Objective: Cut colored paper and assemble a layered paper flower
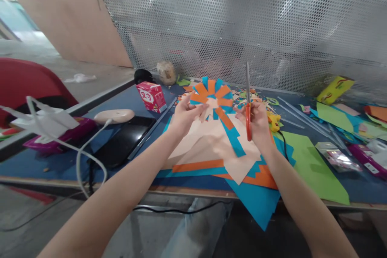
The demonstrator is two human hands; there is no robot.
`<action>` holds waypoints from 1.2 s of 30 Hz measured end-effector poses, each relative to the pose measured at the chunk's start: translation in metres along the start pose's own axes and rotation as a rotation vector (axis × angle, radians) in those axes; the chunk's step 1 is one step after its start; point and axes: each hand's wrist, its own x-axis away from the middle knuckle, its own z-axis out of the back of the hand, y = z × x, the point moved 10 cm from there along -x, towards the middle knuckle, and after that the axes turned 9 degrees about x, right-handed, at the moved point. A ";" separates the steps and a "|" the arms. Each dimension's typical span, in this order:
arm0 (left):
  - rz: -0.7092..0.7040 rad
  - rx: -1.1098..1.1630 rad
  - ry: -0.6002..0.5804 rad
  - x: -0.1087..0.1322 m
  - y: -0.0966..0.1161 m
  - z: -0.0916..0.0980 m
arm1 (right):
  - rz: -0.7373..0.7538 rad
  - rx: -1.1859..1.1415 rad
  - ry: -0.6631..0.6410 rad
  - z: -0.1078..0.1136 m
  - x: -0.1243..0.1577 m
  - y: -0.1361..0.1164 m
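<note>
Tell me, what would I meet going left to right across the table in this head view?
white plug → beige oval device → red carton → left hand → orange-and-blue paper piece → orange-handled scissors → yellow box

One camera, worn on the head, looks forward and down onto the table (pixel 54 163) from close by. The left hand (pixel 184 115) and right hand (pixel 256 123) sit mid-frame, and a perforated screen (pixel 242 28) fills the top.
</note>
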 end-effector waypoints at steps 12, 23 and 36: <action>-0.396 0.129 0.289 -0.018 0.083 0.066 | -0.098 0.471 -0.544 -0.025 0.014 0.024; -0.413 0.074 0.180 -0.015 0.081 0.049 | -0.124 0.406 -0.650 -0.033 0.021 0.018; -0.427 0.110 0.189 -0.016 0.082 0.051 | -0.222 0.441 -0.696 -0.037 0.028 0.013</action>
